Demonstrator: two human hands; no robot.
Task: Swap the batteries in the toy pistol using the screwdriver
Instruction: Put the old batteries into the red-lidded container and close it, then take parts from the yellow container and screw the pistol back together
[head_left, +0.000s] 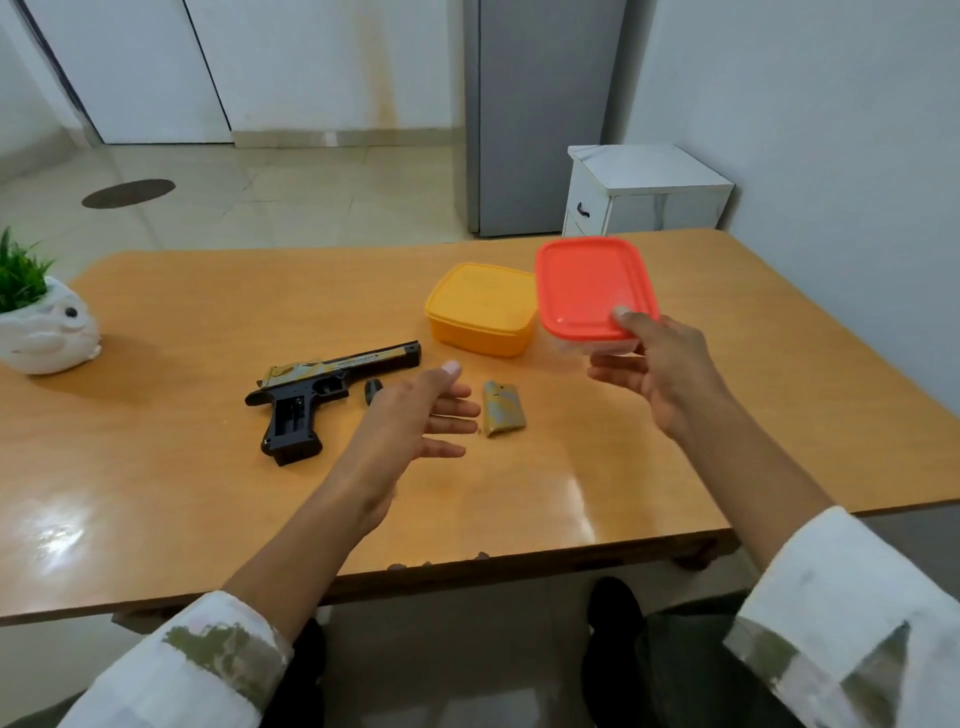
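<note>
A black and gold toy pistol (322, 395) lies on its side on the wooden table (208, 493), its grip compartment uncovered. A gold grip cover (503, 408) lies to its right. A small dark object (372, 391) sits just behind my left hand (421, 415), which hovers open above the table between pistol and cover. My right hand (654, 369) holds a clear box with a red lid (592, 286) up in the air, thumb on the lid. No screwdriver shows.
A yellow lidded box (480, 312) stands on the table left of the red-lidded one. A white rabbit-shaped pot with a green plant (41, 332) sits at the left edge. A white cabinet (644, 189) and a grey fridge stand beyond the table.
</note>
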